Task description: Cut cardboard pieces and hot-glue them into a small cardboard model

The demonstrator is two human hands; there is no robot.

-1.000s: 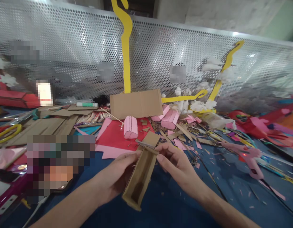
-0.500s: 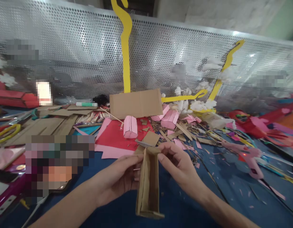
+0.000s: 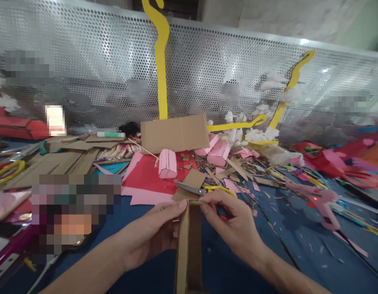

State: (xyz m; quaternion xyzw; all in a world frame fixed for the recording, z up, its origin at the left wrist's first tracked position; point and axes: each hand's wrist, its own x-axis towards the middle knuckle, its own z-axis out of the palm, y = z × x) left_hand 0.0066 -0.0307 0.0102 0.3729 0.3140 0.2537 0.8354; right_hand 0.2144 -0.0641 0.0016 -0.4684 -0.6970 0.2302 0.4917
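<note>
Between my hands is a long, narrow cardboard box (image 3: pixel 183 249), its hollow side facing me and its near end running out of the bottom of the view. My left hand (image 3: pixel 156 228) grips its left wall, the thumb lying near the far corner. With thumb and fingers, my right hand (image 3: pixel 227 218) pinches the far end at the right corner. Just beyond the box lie scissors (image 3: pixel 190 188) with yellow handles, partly hidden behind my right hand. A small pink box (image 3: pixel 167 164) sits on red sheet (image 3: pixel 143 175) farther back.
A pink glue gun (image 3: pixel 317 200) with a lit red spot rests at the right. Cardboard and pink scraps (image 3: pixel 238 173) litter the middle. Behind stands a cardboard piece (image 3: pixel 175 134) beside a yellow strip (image 3: pixel 162 73), before a perforated metal panel (image 3: pixel 195 61).
The cardboard box has tipped and come lower, so its near end leaves the view. Its far end has dropped, and the scissors behind it now show more.
</note>
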